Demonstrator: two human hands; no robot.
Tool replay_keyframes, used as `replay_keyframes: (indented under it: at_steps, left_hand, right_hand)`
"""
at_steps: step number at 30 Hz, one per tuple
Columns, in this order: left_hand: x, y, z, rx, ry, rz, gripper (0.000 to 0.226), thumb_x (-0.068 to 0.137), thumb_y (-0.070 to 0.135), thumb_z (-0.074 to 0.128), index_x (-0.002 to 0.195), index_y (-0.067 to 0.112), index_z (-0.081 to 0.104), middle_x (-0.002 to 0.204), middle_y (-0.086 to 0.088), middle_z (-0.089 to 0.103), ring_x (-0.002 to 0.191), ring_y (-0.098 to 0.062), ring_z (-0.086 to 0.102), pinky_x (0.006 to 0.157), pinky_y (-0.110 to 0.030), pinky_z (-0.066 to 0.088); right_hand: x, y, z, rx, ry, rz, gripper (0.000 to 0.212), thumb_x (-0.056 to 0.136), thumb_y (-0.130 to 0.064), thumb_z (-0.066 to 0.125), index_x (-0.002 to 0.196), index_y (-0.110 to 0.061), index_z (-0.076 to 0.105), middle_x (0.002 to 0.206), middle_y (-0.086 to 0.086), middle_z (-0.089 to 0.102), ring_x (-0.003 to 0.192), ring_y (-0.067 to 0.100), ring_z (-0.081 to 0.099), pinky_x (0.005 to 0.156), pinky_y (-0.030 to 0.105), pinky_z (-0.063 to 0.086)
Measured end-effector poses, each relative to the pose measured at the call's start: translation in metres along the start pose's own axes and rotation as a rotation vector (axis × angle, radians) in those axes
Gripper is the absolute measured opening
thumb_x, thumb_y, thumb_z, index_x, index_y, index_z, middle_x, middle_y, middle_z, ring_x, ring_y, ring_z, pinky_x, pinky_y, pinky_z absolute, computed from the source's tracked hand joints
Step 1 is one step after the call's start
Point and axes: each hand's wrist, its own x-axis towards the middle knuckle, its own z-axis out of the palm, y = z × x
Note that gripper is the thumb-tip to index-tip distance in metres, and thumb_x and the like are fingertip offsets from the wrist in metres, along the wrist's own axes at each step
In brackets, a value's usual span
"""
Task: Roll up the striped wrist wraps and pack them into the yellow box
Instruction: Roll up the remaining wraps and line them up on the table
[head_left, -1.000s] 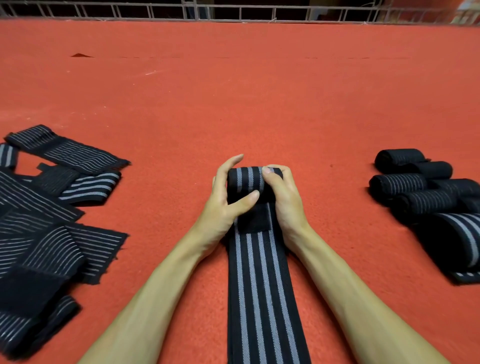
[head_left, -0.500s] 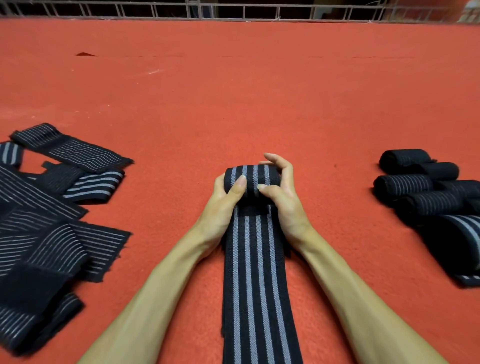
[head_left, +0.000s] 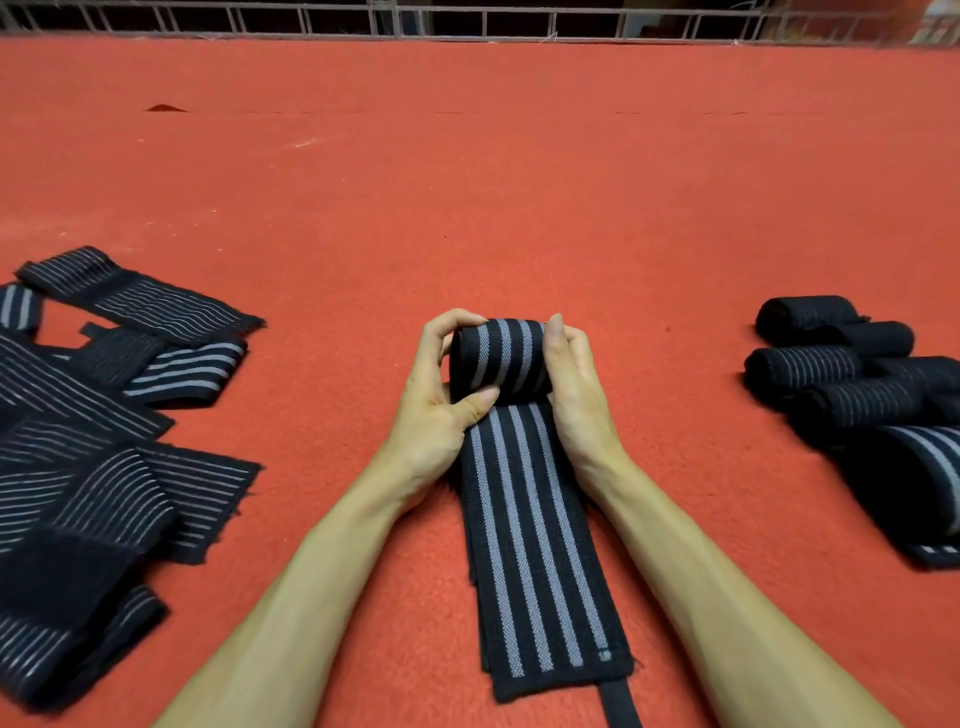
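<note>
A black wrist wrap with grey stripes (head_left: 524, 519) lies lengthwise on the red carpet in front of me. Its far end is wound into a thick roll (head_left: 501, 361). My left hand (head_left: 439, 405) grips the roll's left end, thumb across the front. My right hand (head_left: 574, 395) grips the right end, fingers curled over the top. The wrap's flat tail runs toward me and ends in a thin black strap (head_left: 618, 704). No yellow box is in view.
A pile of unrolled striped wraps (head_left: 93, 441) covers the carpet on the left. Several rolled wraps (head_left: 852, 379) sit in a cluster on the right. A metal railing (head_left: 467, 21) lines the carpet's far edge.
The roll has grown thicker and come toward me along the wrap. The velcro patch is now wound inside, and the flat tail is shorter, its end now in view.
</note>
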Motion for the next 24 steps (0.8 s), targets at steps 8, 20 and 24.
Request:
replay_keyframes:
  at_steps: [8,20,24]
  left_hand:
    - [-0.001,-0.002,0.002,0.122,0.002,-0.118,0.069,0.069,0.047,0.078,0.126,0.054,0.041,0.136,-0.011,0.043,0.128,-0.029,0.048,0.108,-0.052,0.039]
    - [-0.002,-0.002,0.008,-0.135,0.063,-0.332,0.07,0.076,0.056,0.065,0.129,0.018,0.04,0.121,-0.002,0.063,0.11,-0.012,0.063,0.093,-0.029,0.05]
    - [-0.001,-0.002,0.002,-0.21,0.05,-0.341,0.07,0.08,0.035,0.068,0.136,0.005,0.039,0.129,-0.019,0.059,0.115,-0.028,0.062,0.095,-0.038,0.052]
  right_hand:
    - [0.0,-0.002,-0.002,0.133,-0.012,0.033,0.021,0.093,-0.031,0.054,0.111,-0.022,0.046,0.091,-0.006,0.061,0.075,0.002,0.061,0.073,0.024,0.05]
    - [-0.007,-0.004,-0.001,0.17,-0.145,-0.106,0.035,0.062,-0.022,0.055,0.094,-0.035,0.05,0.128,-0.003,0.049,0.103,0.02,0.049,0.088,0.043,0.041]
    - [-0.01,-0.002,0.001,0.061,-0.138,-0.137,0.038,0.07,-0.034,0.059,0.107,-0.04,0.055,0.131,0.018,0.044,0.115,0.04,0.049,0.101,0.06,0.04]
